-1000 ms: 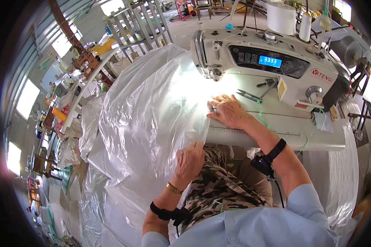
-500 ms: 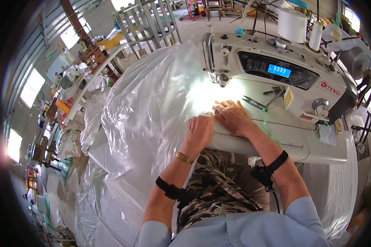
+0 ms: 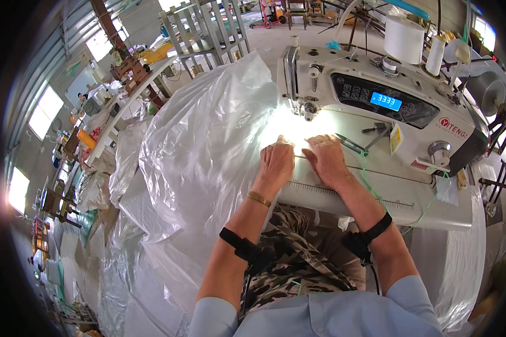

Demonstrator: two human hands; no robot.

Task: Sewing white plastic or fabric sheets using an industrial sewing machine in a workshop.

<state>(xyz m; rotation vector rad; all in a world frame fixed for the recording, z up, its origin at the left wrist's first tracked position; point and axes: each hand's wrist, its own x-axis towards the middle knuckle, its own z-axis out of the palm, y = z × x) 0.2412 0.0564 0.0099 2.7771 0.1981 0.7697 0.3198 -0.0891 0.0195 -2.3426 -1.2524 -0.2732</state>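
A white sewing machine (image 3: 371,92) with a lit blue display stands in front of me, its lamp flooding the needle area with glare. My left hand (image 3: 277,164) is closed at the edge of a large, shiny white plastic sheet (image 3: 208,129), just short of the needle; its fingertips fade into the glare. The sheet spreads left of the machine and hangs down beside my arm. My right hand (image 3: 326,163) lies on the machine bed to the right of the needle, fingers stretched forward and thumb apart. What lies under its fingertips is washed out by the light.
Dark thread snips (image 3: 351,144) lie right of my right hand, with green thread (image 3: 365,174) trailing over the bed edge. A ruler scale (image 3: 348,195) runs along the front. White thread cones (image 3: 403,39) stand behind the machine. A grey metal chair (image 3: 205,39) stands beyond the sheet.
My hands have parted: the right has drawn off to the right, its fingers straightening, while the left has moved slightly forward. The whole view has shifted a little.
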